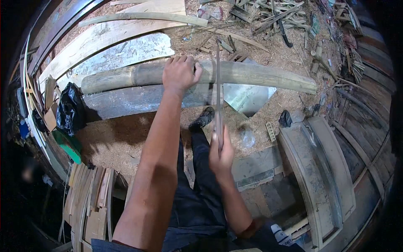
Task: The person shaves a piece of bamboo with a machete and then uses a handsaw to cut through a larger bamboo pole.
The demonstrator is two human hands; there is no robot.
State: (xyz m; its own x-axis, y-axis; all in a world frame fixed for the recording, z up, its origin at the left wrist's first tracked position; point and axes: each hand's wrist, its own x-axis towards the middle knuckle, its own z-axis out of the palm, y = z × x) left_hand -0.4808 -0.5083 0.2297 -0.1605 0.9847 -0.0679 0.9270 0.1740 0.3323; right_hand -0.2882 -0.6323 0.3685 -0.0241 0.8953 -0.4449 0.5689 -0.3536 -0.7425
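A long, thick bamboo pole (247, 74) lies across a low bench plank (121, 103). My left hand (180, 73) grips the pole from above, left of the blade. My right hand (221, 153) is closed round the handle of a saw (218, 90), seen nearly edge-on. Its thin blade points away from me and crosses the pole just right of my left hand. Whether the teeth touch the bamboo cannot be told.
A black plastic bag (70, 108) sits at the bench's left end. Beyond the pole are a whitish board (121, 54) and scrap wood (281, 19). A glossy sheet (247, 98) lies right of the blade. A curved wooden frame (306, 168) stands at the lower right.
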